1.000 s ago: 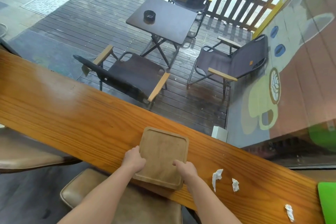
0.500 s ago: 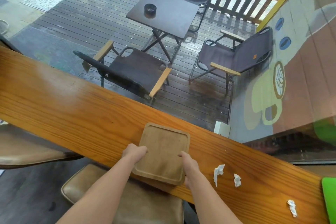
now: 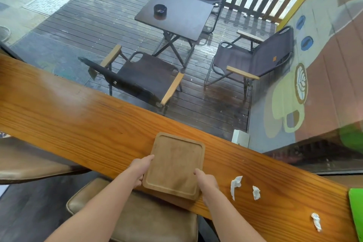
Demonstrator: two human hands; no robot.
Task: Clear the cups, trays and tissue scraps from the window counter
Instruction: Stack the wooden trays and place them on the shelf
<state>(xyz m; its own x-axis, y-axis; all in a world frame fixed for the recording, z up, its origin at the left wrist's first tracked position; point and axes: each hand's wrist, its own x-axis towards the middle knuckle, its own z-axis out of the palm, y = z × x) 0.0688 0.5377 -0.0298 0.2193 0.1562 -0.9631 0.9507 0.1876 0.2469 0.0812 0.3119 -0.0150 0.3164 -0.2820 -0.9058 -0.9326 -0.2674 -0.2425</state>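
Observation:
A square wooden tray lies on the long wooden window counter, its near edge slightly over the counter's front edge. My left hand grips the tray's left rim, thumb on top. My right hand grips its right rim near the front corner. Three crumpled white tissue scraps lie on the counter to the right: a long one, a small one and a third near the right end. No cup is in view.
A green sheet lies at the counter's right end. A brown padded stool stands under my arms, another seat at the left. A small white box sits by the glass. Beyond the window are chairs and a table.
Both hands have shifted on the tray: thumbs now lie over its rims. The tray's near edge seems slightly raised and drawn toward me.

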